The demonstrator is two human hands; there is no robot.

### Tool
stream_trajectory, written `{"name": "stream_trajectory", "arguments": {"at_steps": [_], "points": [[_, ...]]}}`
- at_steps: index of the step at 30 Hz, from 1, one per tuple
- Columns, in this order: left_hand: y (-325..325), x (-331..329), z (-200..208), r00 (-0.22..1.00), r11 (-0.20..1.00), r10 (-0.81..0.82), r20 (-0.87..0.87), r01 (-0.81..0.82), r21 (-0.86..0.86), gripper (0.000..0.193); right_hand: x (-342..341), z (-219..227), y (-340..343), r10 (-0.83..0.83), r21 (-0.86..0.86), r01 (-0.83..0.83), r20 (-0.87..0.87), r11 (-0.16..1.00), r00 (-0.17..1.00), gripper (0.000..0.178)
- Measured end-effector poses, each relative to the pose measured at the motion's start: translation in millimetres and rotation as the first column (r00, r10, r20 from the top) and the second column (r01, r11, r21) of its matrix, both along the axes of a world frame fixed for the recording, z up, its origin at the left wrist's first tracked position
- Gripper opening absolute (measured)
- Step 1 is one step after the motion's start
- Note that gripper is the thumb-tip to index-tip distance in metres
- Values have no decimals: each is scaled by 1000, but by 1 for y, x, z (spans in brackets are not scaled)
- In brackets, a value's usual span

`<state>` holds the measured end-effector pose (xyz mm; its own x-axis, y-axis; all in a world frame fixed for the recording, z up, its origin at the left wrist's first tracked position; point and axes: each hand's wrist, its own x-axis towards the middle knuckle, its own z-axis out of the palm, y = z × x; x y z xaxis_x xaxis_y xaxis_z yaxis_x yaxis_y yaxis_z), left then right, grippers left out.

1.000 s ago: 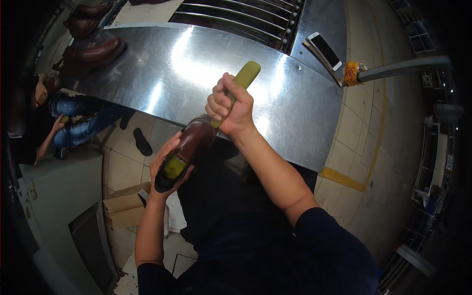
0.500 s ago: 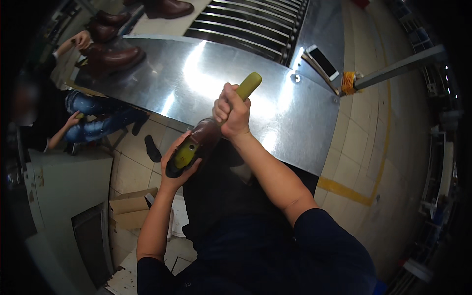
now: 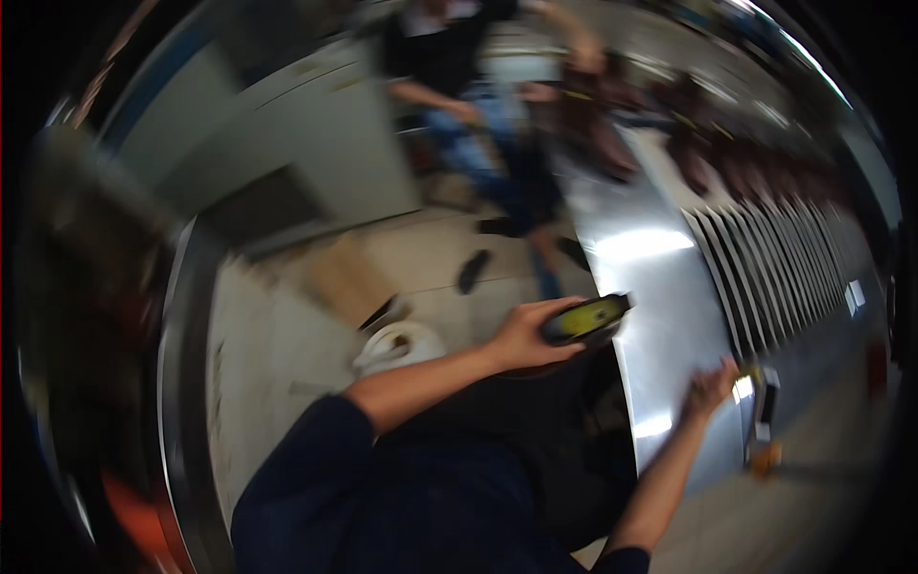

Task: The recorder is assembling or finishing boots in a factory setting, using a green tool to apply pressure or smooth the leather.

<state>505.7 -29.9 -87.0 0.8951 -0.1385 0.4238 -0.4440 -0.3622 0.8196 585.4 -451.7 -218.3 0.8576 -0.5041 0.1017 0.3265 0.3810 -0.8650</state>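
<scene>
Blurred by motion, my left hand [image 3: 531, 337] grips a dark brown leather shoe [image 3: 620, 304] from its left side, just off the table's near edge. Inside the shoe's opening sits a yellow-green shoe last [image 3: 581, 320] with a dark hole in it. My right hand [image 3: 708, 386] is closed above the metal table, well apart from the shoe. A yellow-green end [image 3: 748, 375] shows at its fingers, matching the olive-handled tool seen in it earlier; the rest is smeared.
The shiny metal table [image 3: 660, 316] carries a slatted rack [image 3: 765, 273] and several brown shoes [image 3: 693, 158]. A phone [image 3: 766, 407] lies at its right end. A co-worker [image 3: 488, 105] sits at the far side. A cardboard box [image 3: 349, 277] and a white stool-like thing [image 3: 402, 346] stand on the floor.
The view has swung left. My right hand has come away from the shoe and moved right over the table. My left hand still holds the shoe.
</scene>
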Motion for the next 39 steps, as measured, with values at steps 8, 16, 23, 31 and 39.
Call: {"name": "stream_trajectory", "arguments": {"at_steps": [8,16,23,31,39], "points": [[97,-108,157,677,654,734,57,-683,-326,39,-3,34,-9,77,-90,-85,-84,992,993,21],[190,-271,266,-480,-199,581,657,-866,-458,44,1,34,-13,92,-40,-97,-108,995,990,21],[317,-347,254,-645,-697,663,380,-717,0,95,-11,48,-13,49,-75,-56,-97,996,994,20],[423,-339,269,-552,-652,758,346,-629,425,56,-7,9,-33,-107,3,108,-99,994,989,16],[210,-109,193,122,29,364,923,-992,120,31,-9,51,-5,-226,-15,227,-167,974,960,20]]}}
